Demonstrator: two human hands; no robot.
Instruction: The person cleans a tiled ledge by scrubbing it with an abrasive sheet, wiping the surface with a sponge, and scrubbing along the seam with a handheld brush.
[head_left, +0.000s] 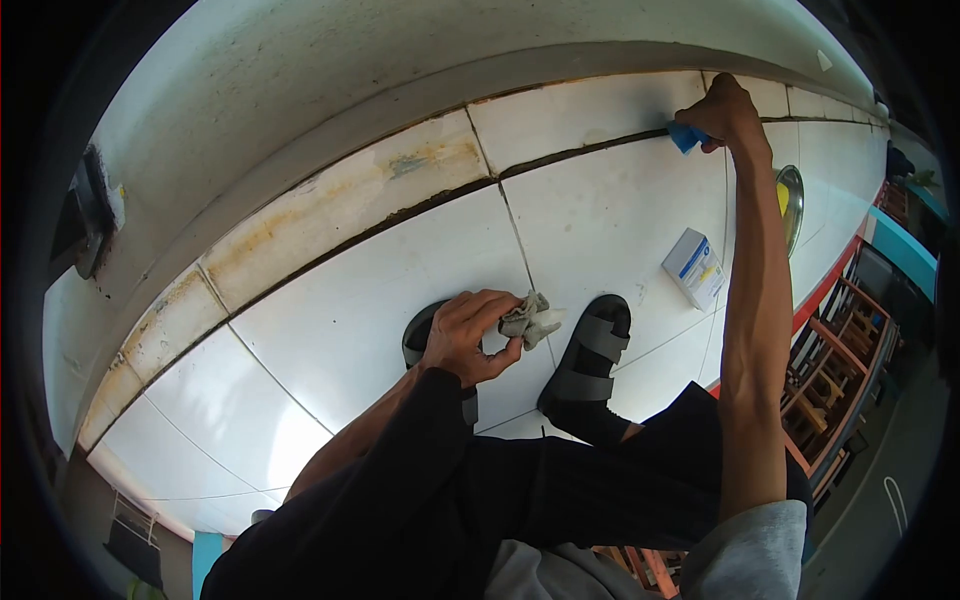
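Observation:
My left hand pinches a crumpled grey-white rag between thumb and fingers, held over the floor near my sandalled feet. Stretched out to the upper right, my right hand grips a small flat blue piece; its exact kind is hard to make out. The blue piece is at the dark joint between the white floor tiles and the skirting tiles. Most of it is hidden by my fingers.
A white and blue box stands on the tiles left of my right forearm. Beyond the forearm is a metal dish with something yellow in it. Rusty stains mark the skirting tiles. Wooden furniture lies below the red floor edge.

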